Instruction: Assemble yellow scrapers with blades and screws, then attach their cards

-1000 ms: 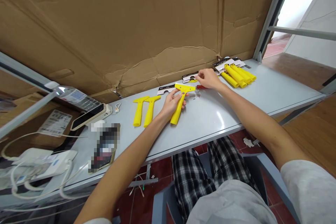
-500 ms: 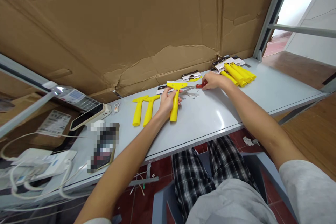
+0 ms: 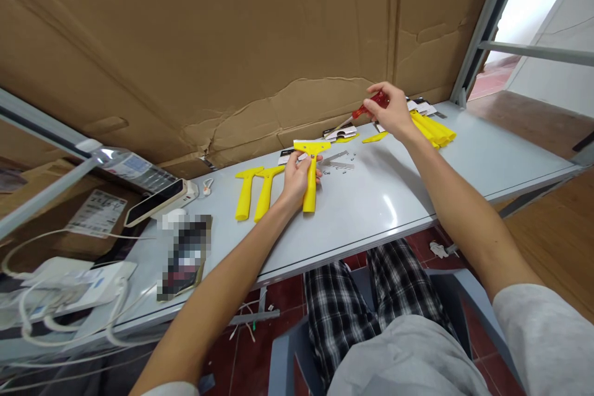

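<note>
My left hand [image 3: 297, 177] grips the handle of a yellow T-shaped scraper [image 3: 310, 170] that rests on the grey table [image 3: 371, 204]. Lifted above the table's back edge, my right hand [image 3: 390, 110] holds a red-handled screwdriver [image 3: 366, 108] whose metal shaft points down and left toward the scraper's head. A thin metal blade [image 3: 338, 161] and several small screws lie on the table just right of the scraper's head. Two more yellow scraper handles [image 3: 254, 190] lie side by side to the left of my left hand.
A pile of yellow scrapers with card packaging [image 3: 429, 124] sits at the back right. A phone on a white power bank [image 3: 155, 203], a plastic bottle [image 3: 132, 168], another phone [image 3: 185, 253] and white cables [image 3: 69, 297] crowd the left. Cardboard [image 3: 232, 43] walls the back.
My right hand picked the screwdriver up off the table and raised it up and to the right. My left hand turned the scraper more upright and shifted it slightly left.
</note>
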### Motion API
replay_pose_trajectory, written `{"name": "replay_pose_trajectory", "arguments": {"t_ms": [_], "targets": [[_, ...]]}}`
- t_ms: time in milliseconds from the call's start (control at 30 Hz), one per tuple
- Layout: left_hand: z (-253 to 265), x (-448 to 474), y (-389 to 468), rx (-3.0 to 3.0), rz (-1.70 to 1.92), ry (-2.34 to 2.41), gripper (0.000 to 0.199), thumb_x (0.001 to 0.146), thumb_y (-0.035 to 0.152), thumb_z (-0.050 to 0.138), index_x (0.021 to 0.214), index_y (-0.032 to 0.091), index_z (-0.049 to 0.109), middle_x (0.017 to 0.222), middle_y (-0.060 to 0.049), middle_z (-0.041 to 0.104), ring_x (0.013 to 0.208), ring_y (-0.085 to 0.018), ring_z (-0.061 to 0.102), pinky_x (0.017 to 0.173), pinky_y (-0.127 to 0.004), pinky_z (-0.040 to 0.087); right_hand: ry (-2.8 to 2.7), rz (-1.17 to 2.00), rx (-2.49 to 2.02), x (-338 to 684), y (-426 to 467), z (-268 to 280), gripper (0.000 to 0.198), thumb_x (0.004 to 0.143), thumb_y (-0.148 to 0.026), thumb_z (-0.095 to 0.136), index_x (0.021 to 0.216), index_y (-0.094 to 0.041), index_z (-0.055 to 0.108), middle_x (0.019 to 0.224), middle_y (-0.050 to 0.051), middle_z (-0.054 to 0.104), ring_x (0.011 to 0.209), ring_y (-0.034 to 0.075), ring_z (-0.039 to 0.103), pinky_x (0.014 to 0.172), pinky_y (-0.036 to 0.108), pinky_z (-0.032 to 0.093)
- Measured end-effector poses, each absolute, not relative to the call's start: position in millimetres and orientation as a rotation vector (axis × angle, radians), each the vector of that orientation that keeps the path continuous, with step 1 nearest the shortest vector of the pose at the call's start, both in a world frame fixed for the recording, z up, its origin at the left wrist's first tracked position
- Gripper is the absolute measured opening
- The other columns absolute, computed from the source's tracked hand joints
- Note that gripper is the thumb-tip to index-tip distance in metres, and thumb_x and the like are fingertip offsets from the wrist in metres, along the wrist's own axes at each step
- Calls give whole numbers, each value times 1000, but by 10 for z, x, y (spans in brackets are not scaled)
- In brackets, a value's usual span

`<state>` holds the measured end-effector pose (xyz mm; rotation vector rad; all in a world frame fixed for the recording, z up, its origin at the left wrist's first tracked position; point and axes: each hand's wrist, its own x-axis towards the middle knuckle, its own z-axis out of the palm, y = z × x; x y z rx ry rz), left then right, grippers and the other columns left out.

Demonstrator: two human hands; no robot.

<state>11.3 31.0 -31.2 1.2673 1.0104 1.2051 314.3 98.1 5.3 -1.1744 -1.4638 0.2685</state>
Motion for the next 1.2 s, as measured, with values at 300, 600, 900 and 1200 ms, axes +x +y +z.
{"name": "replay_pose_trajectory", "arguments": {"t_ms": [300,600,900,1200], "targets": [[-324,119,327,1228,1196,1064,30,96,30,67,121,23,52,108,-6,81,60,-13,69,49,-25,53,-1395,30,-1014,3134,967,146,87,101,-91,18,153,-30,50,128,15,64,101,20,74,74,31,63],[-337,112,325,1249,1177,1074,33,95,33,69,122,24,53,109,-7,81,59,-13,68,48,-24,52,-1404,133,-979,2977,916,185,86,99,-93,20,140,-28,58,114,11,67,105,18,71,84,36,63],[-329,117,305,1266,1173,1054,26,99,29,64,121,23,52,110,-7,81,58,-12,67,48,-25,53,-1329,182,-996,2952,969,96,86,99,-92,24,150,-28,52,115,12,69,92,18,75,81,36,67],[-319,122,299,1264,1166,1054,30,97,30,68,121,23,51,106,-6,81,59,-13,68,49,-25,53,-1348,165,-1025,2897,932,103,94,95,-96,20,148,-26,54,107,12,69,94,19,75,80,35,67]]}}
